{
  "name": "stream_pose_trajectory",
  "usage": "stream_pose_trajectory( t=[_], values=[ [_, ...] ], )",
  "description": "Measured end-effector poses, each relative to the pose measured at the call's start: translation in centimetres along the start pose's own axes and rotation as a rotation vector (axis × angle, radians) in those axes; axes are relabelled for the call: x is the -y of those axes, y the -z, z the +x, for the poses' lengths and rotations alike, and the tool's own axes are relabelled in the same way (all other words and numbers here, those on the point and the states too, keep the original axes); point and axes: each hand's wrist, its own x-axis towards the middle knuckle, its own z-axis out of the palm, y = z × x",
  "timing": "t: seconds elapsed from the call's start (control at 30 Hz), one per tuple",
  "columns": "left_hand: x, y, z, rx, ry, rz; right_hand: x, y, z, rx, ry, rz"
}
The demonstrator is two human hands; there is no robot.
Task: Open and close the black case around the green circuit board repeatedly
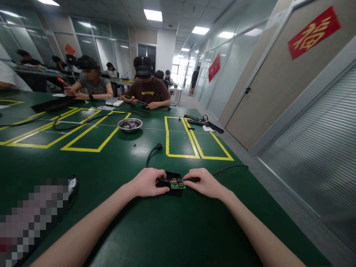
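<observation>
A small green circuit board (178,184) with copper-wound ring coils lies between my two hands. Behind and beneath it shows a black plastic casing (174,174). My left hand (148,181) closes its thumb and fingers around the black power cord (162,181) at the board's left end. From behind that hand the cord runs up to a two-pin plug (159,146) on the table. At the other end, my right hand (204,182) pinches a black cable (195,180) by the board's right edge. Its fingertips partly hide where cable and board meet.
Yellow tape outlines (182,155) mark the green table (125,222). A metal bowl (130,125) holding small parts stands ahead. Black tool-like items (204,123) lie at the far right edge. A pixelated long object (36,218) lies left. Opposite sits a person (147,89) handling a thin tool.
</observation>
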Motion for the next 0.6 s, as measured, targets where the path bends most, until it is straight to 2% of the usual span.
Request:
stream_pose_trajectory(
  t=[0.2,0.6],
  values=[
    [-0.7,0.7,-0.2,0.074,0.051,0.021,-0.2,-1.6,0.3,-0.174,0.021,-0.007],
    [0.3,0.7,0.3,0.096,0.059,0.177,0.3,-3.8,0.7,-0.260,0.079,-0.007]
  ],
)
